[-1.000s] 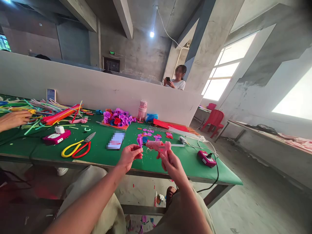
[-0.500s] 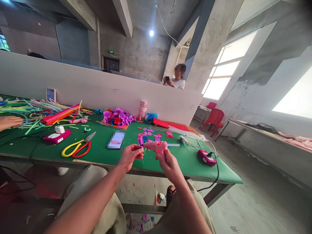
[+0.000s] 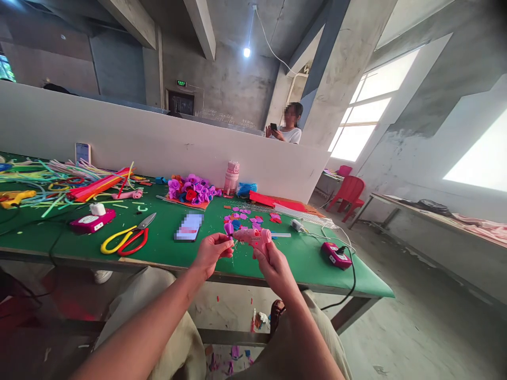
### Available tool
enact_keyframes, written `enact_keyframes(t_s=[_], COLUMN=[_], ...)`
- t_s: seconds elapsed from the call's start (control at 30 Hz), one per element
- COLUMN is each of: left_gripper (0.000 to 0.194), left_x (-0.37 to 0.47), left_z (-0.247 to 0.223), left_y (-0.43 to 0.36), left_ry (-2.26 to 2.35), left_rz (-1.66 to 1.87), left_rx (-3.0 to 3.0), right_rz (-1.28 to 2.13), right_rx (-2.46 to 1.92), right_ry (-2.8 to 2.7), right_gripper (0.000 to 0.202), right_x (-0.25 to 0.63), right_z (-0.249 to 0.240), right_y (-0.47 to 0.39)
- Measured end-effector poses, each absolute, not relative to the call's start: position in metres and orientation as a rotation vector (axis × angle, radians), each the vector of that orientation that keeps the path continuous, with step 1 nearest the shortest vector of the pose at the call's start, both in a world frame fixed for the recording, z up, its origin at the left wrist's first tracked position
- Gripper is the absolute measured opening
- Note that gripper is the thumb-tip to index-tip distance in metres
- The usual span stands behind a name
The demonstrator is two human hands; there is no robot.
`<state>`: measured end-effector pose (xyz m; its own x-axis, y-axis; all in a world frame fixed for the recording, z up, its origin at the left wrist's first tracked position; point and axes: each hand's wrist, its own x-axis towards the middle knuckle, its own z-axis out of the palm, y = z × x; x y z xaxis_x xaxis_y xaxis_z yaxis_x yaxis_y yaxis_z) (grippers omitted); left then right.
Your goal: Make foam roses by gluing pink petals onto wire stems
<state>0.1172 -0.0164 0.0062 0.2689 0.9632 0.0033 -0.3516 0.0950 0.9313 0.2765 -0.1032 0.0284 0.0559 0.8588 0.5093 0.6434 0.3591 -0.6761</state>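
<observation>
Over the front of the green table, my left hand pinches a small purple craft flower upright between thumb and fingers. My right hand is wrapped around the handle of a pink glue gun. The gun's nozzle points left and meets or nearly meets the flower's base; the exact contact is too small to tell. A clear glue stick juts from the gun's back end. Loose purple, red and blue petals lie on the table just behind the gun.
Scissors, a phone and a pile of finished flowers lie to the left. A pink bottle stands at the back. Power strips with cords sit on both sides. A white partition borders the table's back.
At the far left, another person's hand has gone out of view, and a yellow glue gun now shows there. My hands, the flower and the pink glue gun have hardly moved.
</observation>
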Motion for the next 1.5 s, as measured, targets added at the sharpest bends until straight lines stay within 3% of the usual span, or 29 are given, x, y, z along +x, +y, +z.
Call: enact_keyframes(t_s=[0.47,1.5], left_gripper=[0.027,0.028], left_x=[0.1179,0.1189], left_z=[0.0051,0.0005], left_y=[-0.0162,-0.0127], left_ry=[0.773,0.771], left_rz=[1.136,1.125], left_rx=[1.021,1.027], right_rz=[0.326,0.248], right_rx=[-1.379,-1.425], right_ry=[-1.65,-1.707], right_gripper=[0.019,0.029], right_x=[0.278,0.2789], right_z=[0.0267,0.0263], right_y=[-0.1029,-0.1038])
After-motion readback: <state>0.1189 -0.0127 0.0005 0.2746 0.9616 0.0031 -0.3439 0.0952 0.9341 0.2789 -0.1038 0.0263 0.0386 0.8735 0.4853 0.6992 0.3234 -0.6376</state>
